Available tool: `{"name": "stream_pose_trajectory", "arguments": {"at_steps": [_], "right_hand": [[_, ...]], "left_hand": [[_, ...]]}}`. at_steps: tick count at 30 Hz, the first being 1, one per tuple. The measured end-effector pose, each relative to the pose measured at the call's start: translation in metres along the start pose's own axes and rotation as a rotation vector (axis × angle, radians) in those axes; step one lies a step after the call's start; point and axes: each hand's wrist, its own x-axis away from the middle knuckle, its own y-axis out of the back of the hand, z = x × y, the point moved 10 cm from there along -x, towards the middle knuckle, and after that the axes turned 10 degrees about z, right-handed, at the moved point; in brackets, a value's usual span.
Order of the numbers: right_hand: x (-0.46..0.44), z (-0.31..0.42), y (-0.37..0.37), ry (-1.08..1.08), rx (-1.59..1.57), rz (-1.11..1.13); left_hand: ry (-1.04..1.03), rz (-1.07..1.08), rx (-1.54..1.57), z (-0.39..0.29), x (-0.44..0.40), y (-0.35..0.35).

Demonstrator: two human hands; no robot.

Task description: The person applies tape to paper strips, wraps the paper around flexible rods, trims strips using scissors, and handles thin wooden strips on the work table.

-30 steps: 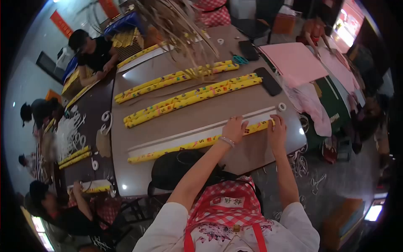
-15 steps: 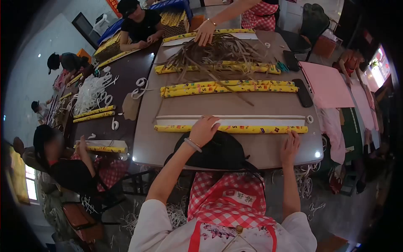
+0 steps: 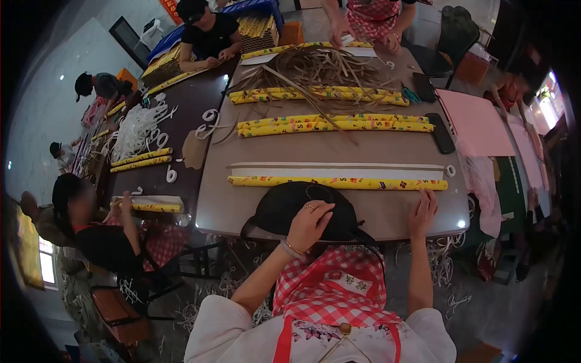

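Observation:
A roll of yellow printed paper [image 3: 339, 182], with a white strip [image 3: 339, 172] unrolled along its far side, lies across the table in front of me. My left hand [image 3: 310, 227] is over the black cap [image 3: 281, 209], short of the roll. Its fingers are bent together, and whatever they pinch, if anything, is too small to make out. Near the roll's right end, my right hand [image 3: 423, 213] holds nothing. Its fingers are extended, the tips at the roll's near edge.
Beyond lie more yellow rolls [image 3: 336, 126], a heap of brown strips [image 3: 330, 69], a black phone [image 3: 440, 133] and green-handled scissors [image 3: 411, 95]. A small white tape roll [image 3: 449, 170] sits right. Co-workers occupy the left table [image 3: 200, 115] and the far side.
My left hand has drawn back from the roll toward my body. My right hand stays near the roll's right end. Across the table, the co-worker's hand has pulled away from the brown strips.

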Motion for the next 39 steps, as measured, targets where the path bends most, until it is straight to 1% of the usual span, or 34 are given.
{"name": "stream_pose_trajectory", "arguments": {"at_steps": [1, 3, 4, 5, 6, 8, 10, 12, 13, 15, 16, 17, 18, 19, 21, 22, 24, 25, 27, 28, 30, 31, 33, 36, 37, 38, 39], "right_hand": [[0.002, -0.003, 0.001, -0.012, 0.014, -0.001], [0.004, -0.008, 0.003, 0.012, -0.053, -0.068], [-0.001, -0.012, 0.003, -0.064, -0.238, -0.100], [-0.012, -0.009, 0.000, -0.076, -0.306, -0.079], [-0.027, -0.005, -0.003, -0.090, -0.375, -0.057], [-0.066, 0.009, -0.012, -0.135, -0.467, 0.098], [-0.096, 0.008, -0.026, -0.098, -0.416, 0.098], [-0.117, -0.008, -0.046, -0.234, -0.463, 0.153], [-0.124, -0.014, -0.051, -0.243, -0.454, 0.151], [-0.136, -0.021, -0.062, -0.214, -0.499, 0.123], [-0.139, -0.030, -0.069, -0.223, -0.492, 0.124], [-0.140, -0.036, -0.075, -0.206, -0.419, 0.142], [-0.141, -0.040, -0.079, -0.186, -0.347, 0.162], [-0.144, -0.046, -0.083, -0.190, -0.340, 0.165], [-0.151, -0.059, -0.100, -0.271, -0.295, 0.249], [-0.157, -0.061, -0.105, -0.271, -0.293, 0.252], [-0.172, -0.047, -0.121, -0.133, -0.185, 0.322], [-0.181, -0.041, -0.124, -0.133, -0.182, 0.320], [-0.204, -0.009, -0.130, 0.033, -0.022, 0.288], [-0.214, -0.011, -0.142, 0.029, -0.022, 0.281], [-0.227, -0.003, -0.175, 0.116, 0.094, 0.347], [-0.231, -0.004, -0.180, 0.102, 0.099, 0.337], [-0.236, -0.003, -0.197, 0.181, 0.257, 0.441], [-0.249, -0.011, -0.189, 0.135, 0.227, 0.418], [-0.249, -0.009, -0.169, 0.148, 0.202, 0.252], [-0.245, -0.012, -0.164, 0.145, 0.208, 0.262], [-0.241, -0.017, -0.170, 0.165, 0.248, 0.359]], "left_hand": [[0.016, 0.029, 0.025, -0.006, 0.002, -0.006], [-0.018, 0.043, 0.019, -0.016, 0.000, -0.013], [-0.039, 0.046, 0.003, -0.019, -0.002, -0.016], [-0.052, 0.060, 0.019, -0.019, -0.006, -0.018], [-0.057, 0.045, -0.029, -0.018, -0.011, -0.016], [-0.073, 0.054, -0.067, -0.017, -0.013, -0.015], [-0.064, 0.025, -0.119, -0.016, -0.011, -0.009], [-0.052, -0.019, -0.131, -0.017, -0.005, 0.000], [-0.057, -0.011, -0.123, -0.020, 0.001, 0.000], [0.021, -0.105, -0.131, -0.018, 0.017, 0.014], [0.060, -0.100, -0.139, -0.017, 0.024, 0.016], [0.060, -0.090, -0.131, -0.016, 0.032, 0.014], [0.096, -0.125, -0.131, -0.013, 0.042, 0.017], [0.132, -0.165, -0.133, -0.009, 0.051, 0.020], [0.135, -0.171, -0.136, -0.007, 0.064, 0.016], [0.138, -0.180, -0.145, -0.006, 0.069, 0.015], [0.115, -0.144, -0.152, -0.006, 0.073, 0.010], [0.088, -0.113, -0.159, -0.009, 0.071, 0.005], [0.060, -0.114, -0.161, -0.018, 0.066, 0.005], [0.035, -0.107, -0.166, -0.023, 0.063, 0.004], [0.012, -0.082, -0.174, -0.028, 0.061, 0.001], [-0.005, -0.061, -0.177, -0.031, 0.060, -0.002], [-0.047, -0.045, -0.185, -0.038, 0.061, -0.003], [0.031, -0.043, -0.188, -0.038, 0.061, 0.000], [0.033, -0.034, -0.179, -0.037, 0.062, -0.002], [0.043, -0.045, -0.173, -0.035, 0.064, -0.002], [0.051, -0.062, -0.166, -0.034, 0.064, -0.003]]}}
